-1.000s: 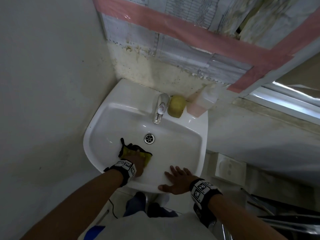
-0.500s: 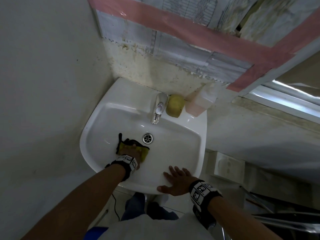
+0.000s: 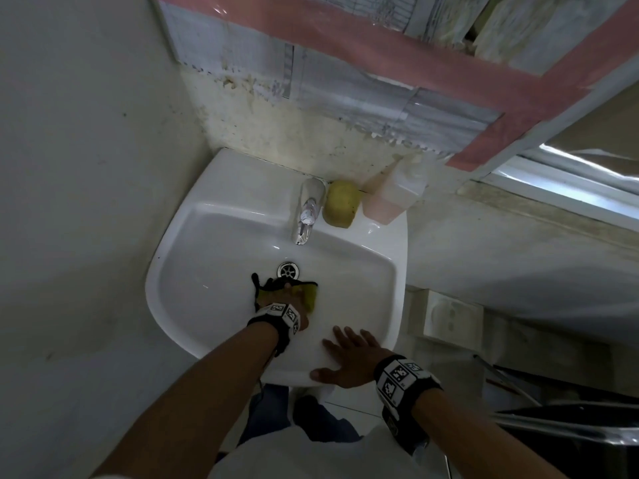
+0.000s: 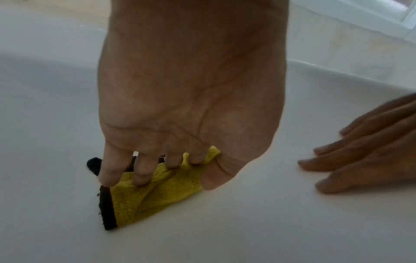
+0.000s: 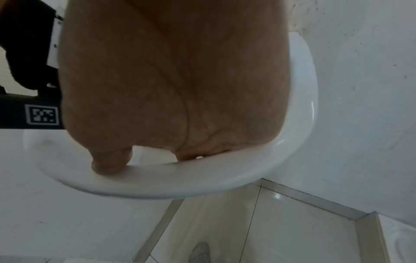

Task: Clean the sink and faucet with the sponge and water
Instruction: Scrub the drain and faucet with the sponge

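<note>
Centre frame: my left hand (image 3: 288,299), fingers curled, presses the yellow cloth (image 4: 144,201) into the white sink (image 3: 214,305). Lower centre: my right hand (image 3: 349,357), fingers flat, rests on its front rim.

A round yellowish-green lump (image 3: 340,203) sits on the basin's back ledge just beside a translucent plastic bottle of pink liquid (image 3: 390,197), under a stained wall crossed by pink tape strips (image 3: 380,55), with a white wall socket (image 3: 446,318) lower right.

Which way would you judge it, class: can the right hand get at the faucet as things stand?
Probably yes: the right hand lies flat on the sink rim, holding nothing, and open basin separates it from the faucet.
</note>
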